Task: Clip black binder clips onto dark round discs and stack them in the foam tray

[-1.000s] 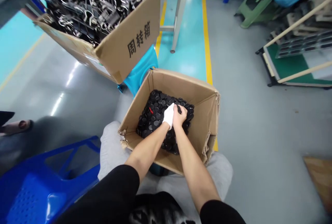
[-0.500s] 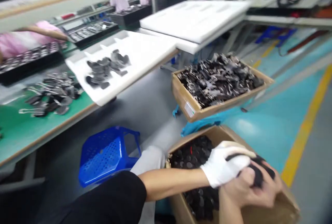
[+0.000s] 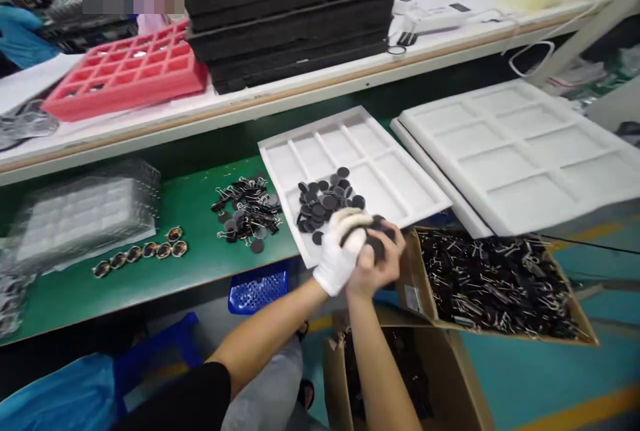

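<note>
A handful of black discs (image 3: 374, 249) sits between the white-gloved left hand (image 3: 336, 258) and the bare right hand (image 3: 383, 264), over the near side of the white compartmented tray (image 3: 395, 174). The fingers of both hands are curled inward, clasping the discs from left and right, with dark round faces showing between them. Each disc looks thin, flat and stiff, so it should be light and hard to break; the faces probably slide over one another, so a handful suits cupping from below with pressure from both sides. A single one would take a pinch at its rim. They may be rubber or plastic; the blur around the hands leaves that unclear. A heap of matte discs (image 3: 323, 203) lies on the tray's left part, some tilted. Farther left, on the smooth green tabletop (image 3: 195, 264), is a pile of black binder clips (image 3: 255, 208) with bright wire handles, more discs among them. To the right, a cardboard box (image 3: 410, 274) is full of such clips; a second carton (image 3: 460, 378) stands nearer and lower, its inside shaded
</note>
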Tool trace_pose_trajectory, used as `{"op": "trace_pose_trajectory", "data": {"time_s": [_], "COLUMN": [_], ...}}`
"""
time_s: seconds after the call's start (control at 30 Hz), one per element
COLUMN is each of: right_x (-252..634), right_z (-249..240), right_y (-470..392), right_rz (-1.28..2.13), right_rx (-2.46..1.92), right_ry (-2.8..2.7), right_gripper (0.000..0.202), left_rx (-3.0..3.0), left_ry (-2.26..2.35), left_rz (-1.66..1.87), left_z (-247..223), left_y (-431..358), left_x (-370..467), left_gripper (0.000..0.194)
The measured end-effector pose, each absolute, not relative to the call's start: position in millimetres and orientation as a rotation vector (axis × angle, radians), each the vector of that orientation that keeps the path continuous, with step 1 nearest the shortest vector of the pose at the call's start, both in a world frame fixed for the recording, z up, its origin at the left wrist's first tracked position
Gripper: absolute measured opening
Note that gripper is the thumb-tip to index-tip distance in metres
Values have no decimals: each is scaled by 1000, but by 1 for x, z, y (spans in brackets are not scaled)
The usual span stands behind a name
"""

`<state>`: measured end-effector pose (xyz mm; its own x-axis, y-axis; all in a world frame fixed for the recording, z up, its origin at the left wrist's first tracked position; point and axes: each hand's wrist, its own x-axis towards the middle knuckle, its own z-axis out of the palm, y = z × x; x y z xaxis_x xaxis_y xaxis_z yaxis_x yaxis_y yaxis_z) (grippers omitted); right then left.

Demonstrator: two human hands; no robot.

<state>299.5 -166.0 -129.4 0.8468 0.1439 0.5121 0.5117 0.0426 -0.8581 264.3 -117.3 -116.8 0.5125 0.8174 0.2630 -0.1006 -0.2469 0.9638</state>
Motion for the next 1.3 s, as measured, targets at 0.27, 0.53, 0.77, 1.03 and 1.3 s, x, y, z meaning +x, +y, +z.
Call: {"op": "trace_pose_trajectory", "data": {"time_s": [0.27,0.53,0.77,1.03,1.3], "right_x": [320,368,397,419,410], "right_z": [-138,-142,-144,-162,-204], "right_y": [-12,-23,-41,-111,-210], "right_rz": [1,151,407,390,660], "right_rx": [-1586,-1701,-1748,-2062,-2194], "right_ry": [-658,-1057,-1402,-1656,-1944], "right_gripper": [35,27,29,53,45], "left_rx": [1716,1782,1967,2409,2265], "left_ry": [961,973,1045,1178,1220], "left_rz": [1101,1052,779,52,127], "left_z": [-126,-160,-157,-123,-135], "left_y": [24,33,30,34,51], "left_x": [277,278,257,247,257], "left_gripper": [32,33,33,78,65]}}
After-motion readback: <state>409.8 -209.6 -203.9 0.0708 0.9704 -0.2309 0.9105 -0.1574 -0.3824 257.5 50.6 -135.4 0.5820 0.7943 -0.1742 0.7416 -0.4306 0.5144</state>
